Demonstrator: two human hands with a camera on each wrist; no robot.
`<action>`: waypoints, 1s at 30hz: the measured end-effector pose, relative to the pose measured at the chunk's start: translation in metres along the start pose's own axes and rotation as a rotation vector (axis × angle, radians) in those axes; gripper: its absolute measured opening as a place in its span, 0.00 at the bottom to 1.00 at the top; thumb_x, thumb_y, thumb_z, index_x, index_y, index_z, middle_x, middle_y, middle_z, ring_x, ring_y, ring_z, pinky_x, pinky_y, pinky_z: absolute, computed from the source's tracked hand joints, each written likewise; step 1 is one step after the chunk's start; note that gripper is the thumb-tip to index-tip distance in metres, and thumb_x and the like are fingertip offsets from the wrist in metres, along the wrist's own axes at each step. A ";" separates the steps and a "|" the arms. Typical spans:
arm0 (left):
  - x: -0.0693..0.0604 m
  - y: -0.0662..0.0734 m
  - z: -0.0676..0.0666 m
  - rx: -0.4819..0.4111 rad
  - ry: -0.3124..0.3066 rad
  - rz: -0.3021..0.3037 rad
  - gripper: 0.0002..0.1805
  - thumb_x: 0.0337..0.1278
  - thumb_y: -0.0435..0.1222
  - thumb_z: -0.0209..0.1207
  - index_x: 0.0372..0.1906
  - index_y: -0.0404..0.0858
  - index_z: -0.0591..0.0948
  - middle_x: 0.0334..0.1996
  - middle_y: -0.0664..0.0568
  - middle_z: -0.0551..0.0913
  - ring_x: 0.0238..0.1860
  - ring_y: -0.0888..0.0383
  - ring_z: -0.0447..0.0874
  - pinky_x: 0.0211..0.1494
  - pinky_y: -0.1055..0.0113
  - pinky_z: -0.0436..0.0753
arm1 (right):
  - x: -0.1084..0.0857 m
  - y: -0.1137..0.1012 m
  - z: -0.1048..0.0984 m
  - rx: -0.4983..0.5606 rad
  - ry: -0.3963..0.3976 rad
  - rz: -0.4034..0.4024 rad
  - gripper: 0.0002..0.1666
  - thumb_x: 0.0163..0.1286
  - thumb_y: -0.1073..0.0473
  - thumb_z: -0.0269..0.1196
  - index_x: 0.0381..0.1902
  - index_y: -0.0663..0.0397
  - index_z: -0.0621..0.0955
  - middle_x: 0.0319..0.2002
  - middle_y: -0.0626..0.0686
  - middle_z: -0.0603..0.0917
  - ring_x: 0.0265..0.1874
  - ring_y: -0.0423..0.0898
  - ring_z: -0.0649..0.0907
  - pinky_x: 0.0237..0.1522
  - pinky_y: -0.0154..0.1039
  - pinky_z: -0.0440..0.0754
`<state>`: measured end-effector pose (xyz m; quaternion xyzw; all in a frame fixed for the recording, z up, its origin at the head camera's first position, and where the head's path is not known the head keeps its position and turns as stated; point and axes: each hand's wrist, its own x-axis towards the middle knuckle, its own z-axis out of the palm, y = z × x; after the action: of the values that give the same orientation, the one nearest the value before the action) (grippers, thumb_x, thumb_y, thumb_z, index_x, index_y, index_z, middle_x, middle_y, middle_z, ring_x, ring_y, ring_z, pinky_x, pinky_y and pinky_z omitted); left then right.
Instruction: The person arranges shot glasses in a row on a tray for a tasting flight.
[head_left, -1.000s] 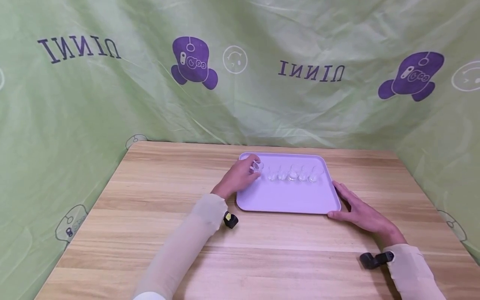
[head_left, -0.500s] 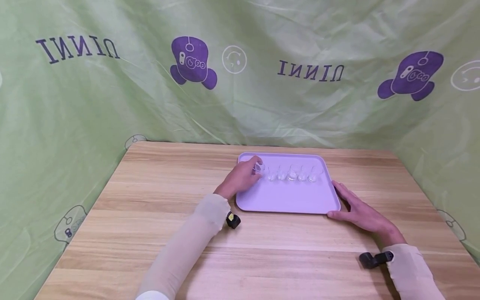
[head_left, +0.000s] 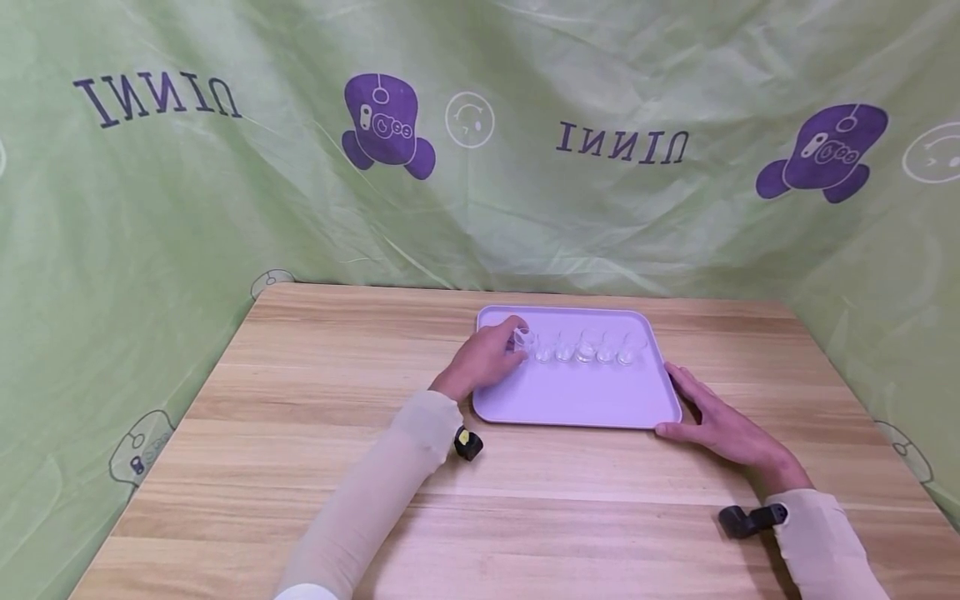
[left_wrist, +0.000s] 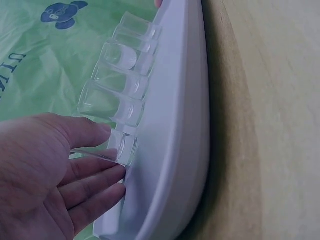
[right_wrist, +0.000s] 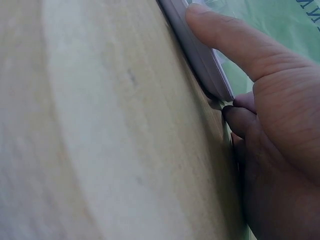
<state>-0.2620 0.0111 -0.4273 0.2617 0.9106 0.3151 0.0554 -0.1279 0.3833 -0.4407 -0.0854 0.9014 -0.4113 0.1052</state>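
Between thumb and fingers, my left hand (head_left: 486, 354) holds a small clear drinking glass (left_wrist: 122, 147) at the left end of a row. Several similar clear glasses (left_wrist: 112, 102) stand side by side on a light purple tray (head_left: 577, 398). The held glass is close beside the nearest one; whether its base touches the tray cannot be made out. At the tray's front right corner, my right hand (head_left: 723, 425) rests with its thumb (right_wrist: 220, 30) against the front rim. Its other fingers lie along the right side, fairly straight.
The tray lies toward the back of a wood-grain table (head_left: 570, 517). Behind and beside the table hangs a green printed cloth (head_left: 525, 225). Each wrist bears a small black camera, such as the right wrist camera (head_left: 738, 522).
My left hand has moved slightly right and toward the front, bringing the held glass nearer to the row. My right hand and the tray have stayed in place.
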 end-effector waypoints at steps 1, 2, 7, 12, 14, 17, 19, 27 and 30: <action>0.000 0.000 0.000 0.006 0.001 0.000 0.21 0.71 0.41 0.63 0.64 0.44 0.76 0.50 0.47 0.85 0.50 0.53 0.84 0.54 0.57 0.81 | 0.000 0.000 0.000 0.001 0.000 0.001 0.63 0.68 0.50 0.72 0.85 0.44 0.44 0.81 0.68 0.40 0.77 0.71 0.38 0.67 0.78 0.38; 0.000 0.000 0.001 0.010 0.002 0.001 0.20 0.71 0.41 0.63 0.63 0.44 0.76 0.50 0.47 0.85 0.51 0.53 0.84 0.54 0.57 0.81 | 0.000 0.000 0.000 0.002 0.001 0.002 0.63 0.68 0.50 0.72 0.85 0.44 0.44 0.81 0.68 0.40 0.77 0.71 0.38 0.67 0.78 0.38; 0.001 0.001 0.000 0.029 0.008 0.010 0.18 0.70 0.42 0.64 0.59 0.43 0.79 0.49 0.48 0.86 0.50 0.53 0.84 0.54 0.58 0.81 | 0.000 0.000 0.000 0.008 0.000 0.011 0.63 0.68 0.50 0.72 0.85 0.43 0.44 0.81 0.68 0.39 0.77 0.71 0.38 0.67 0.78 0.38; 0.001 0.001 0.000 0.025 0.007 0.003 0.17 0.70 0.42 0.64 0.58 0.43 0.79 0.48 0.49 0.86 0.49 0.54 0.84 0.53 0.58 0.81 | 0.000 0.000 0.000 0.009 -0.001 0.009 0.63 0.68 0.50 0.72 0.85 0.44 0.44 0.81 0.68 0.39 0.77 0.71 0.38 0.67 0.78 0.38; 0.001 0.000 0.000 0.022 0.003 -0.002 0.17 0.70 0.42 0.64 0.58 0.43 0.79 0.48 0.49 0.86 0.49 0.54 0.84 0.53 0.58 0.81 | 0.000 0.000 0.000 0.011 -0.002 0.007 0.63 0.68 0.51 0.72 0.85 0.43 0.44 0.81 0.68 0.39 0.77 0.72 0.38 0.67 0.79 0.38; 0.000 0.000 0.000 0.021 -0.008 -0.013 0.20 0.70 0.43 0.65 0.61 0.42 0.78 0.49 0.49 0.86 0.49 0.54 0.84 0.53 0.59 0.81 | -0.001 0.001 0.000 0.022 -0.003 0.007 0.62 0.68 0.51 0.72 0.85 0.42 0.44 0.81 0.68 0.39 0.77 0.71 0.37 0.67 0.79 0.37; 0.000 0.001 0.000 0.025 -0.016 -0.023 0.22 0.69 0.44 0.65 0.63 0.42 0.77 0.50 0.49 0.86 0.49 0.54 0.84 0.53 0.59 0.81 | -0.001 0.002 0.000 0.033 -0.004 0.007 0.62 0.68 0.52 0.72 0.85 0.41 0.44 0.81 0.68 0.38 0.77 0.71 0.37 0.67 0.78 0.36; 0.000 0.003 0.000 0.051 -0.033 -0.039 0.29 0.69 0.44 0.65 0.69 0.41 0.73 0.52 0.47 0.84 0.49 0.53 0.83 0.53 0.58 0.81 | 0.000 0.003 0.000 0.034 -0.005 0.000 0.62 0.68 0.53 0.72 0.85 0.42 0.44 0.81 0.68 0.38 0.77 0.71 0.37 0.67 0.78 0.36; 0.000 0.003 -0.001 0.044 -0.045 -0.044 0.30 0.69 0.44 0.65 0.71 0.41 0.71 0.54 0.47 0.85 0.51 0.53 0.83 0.55 0.58 0.81 | -0.001 0.003 0.000 0.034 -0.006 0.003 0.62 0.68 0.52 0.72 0.85 0.42 0.44 0.81 0.67 0.38 0.77 0.71 0.37 0.67 0.78 0.36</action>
<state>-0.2610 0.0120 -0.4248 0.2497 0.9214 0.2876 0.0770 -0.1277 0.3855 -0.4425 -0.0835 0.8941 -0.4261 0.1098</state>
